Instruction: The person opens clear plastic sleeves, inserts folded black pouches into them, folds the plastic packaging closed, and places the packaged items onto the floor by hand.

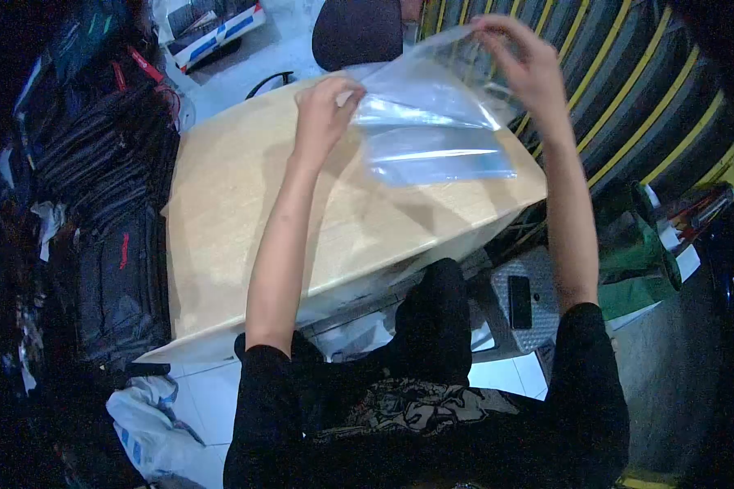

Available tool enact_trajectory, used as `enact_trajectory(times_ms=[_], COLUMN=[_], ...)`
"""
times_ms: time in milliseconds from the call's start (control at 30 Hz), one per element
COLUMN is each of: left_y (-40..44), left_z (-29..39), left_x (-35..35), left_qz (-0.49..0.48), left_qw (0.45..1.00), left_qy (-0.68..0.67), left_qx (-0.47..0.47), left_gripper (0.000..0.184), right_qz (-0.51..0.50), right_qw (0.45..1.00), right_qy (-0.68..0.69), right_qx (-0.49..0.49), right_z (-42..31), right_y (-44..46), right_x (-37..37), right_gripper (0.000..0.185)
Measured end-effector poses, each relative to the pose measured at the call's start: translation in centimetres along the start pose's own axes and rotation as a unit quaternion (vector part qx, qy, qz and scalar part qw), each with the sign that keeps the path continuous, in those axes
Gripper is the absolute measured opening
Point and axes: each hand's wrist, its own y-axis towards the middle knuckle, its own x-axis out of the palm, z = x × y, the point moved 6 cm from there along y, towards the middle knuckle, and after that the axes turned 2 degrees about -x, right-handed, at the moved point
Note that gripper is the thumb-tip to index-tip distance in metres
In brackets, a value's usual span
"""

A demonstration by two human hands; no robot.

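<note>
Clear plastic (pixel 420 85) stretches between the two hands: the fingers of the left hand (pixel 324 110) pinch one edge, and those of the right hand (pixel 532 69) pinch a raised corner. Glossy film (pixel 440 159) lies below the fingers on the pale, wood-toned surface (pixel 236 196); whether it is the same piece cannot be told. Left of the fingers, along the surface's side, black bags (pixel 118 253) are piled. Beyond them stands a dark seat (pixel 357 37); to their right, yellow-striped black material (pixel 628 81). Below the right fingers, a phone (pixel 519 301) rests on a grey textured pad (pixel 546 277).
</note>
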Motion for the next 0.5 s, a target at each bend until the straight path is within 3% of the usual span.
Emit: enact_trajectory(times_ms=[33,167,200,267,367,400,433,467,500], left_y=[0.4,0.5,0.6,0.7,-0.3,-1.4,-2.5,-4.1,-5.9], left_z=[0.5,1.2,1.2,1.5,4.5,6.1,5.7,6.1,6.4], left_x=[-1.2,-5.1,-5.7,-6.8,-9.3,-10.5,-11.4,-12.4,-13.3], left_qz=[0.055,0.085,0.097,0.112,0.178,0.194,0.14,0.11,0.079], left_qw=[0.997,0.995,0.995,0.993,0.967,0.954,0.988,0.989,0.983], left_qy=[-0.046,-0.049,-0.021,0.037,0.077,0.111,-0.044,-0.103,-0.16], left_qx=[0.017,0.009,0.012,0.023,0.164,0.201,0.048,0.006,-0.038], left_gripper=[0.016,0.016,0.016,0.018,0.019,0.018,0.013,0.012,0.011], right_qz=[0.021,0.078,0.122,0.134,0.178,0.192,0.177,0.164,0.216], right_qw=[1.0,0.992,0.987,0.99,0.979,0.973,0.978,0.982,0.973], right_qy=[-0.005,0.055,0.042,0.037,0.049,0.12,0.102,0.086,0.068], right_qx=[-0.001,0.08,-0.093,0.02,0.08,0.049,0.048,0.045,0.046], right_z=[0.4,-0.5,-1.3,-1.2,-1.3,-1.9,-2.6,-3.4,-5.7], right_y=[1.0,3.9,5.1,5.0,5.8,6.7,7.7,8.8,9.6], right_x=[-1.7,-6.8,-7.4,-8.6,-9.8,-9.7,-9.5,-9.3,-8.5], right_gripper=[0.018,0.017,0.01,0.012,0.014,0.014,0.015,0.016,0.02])
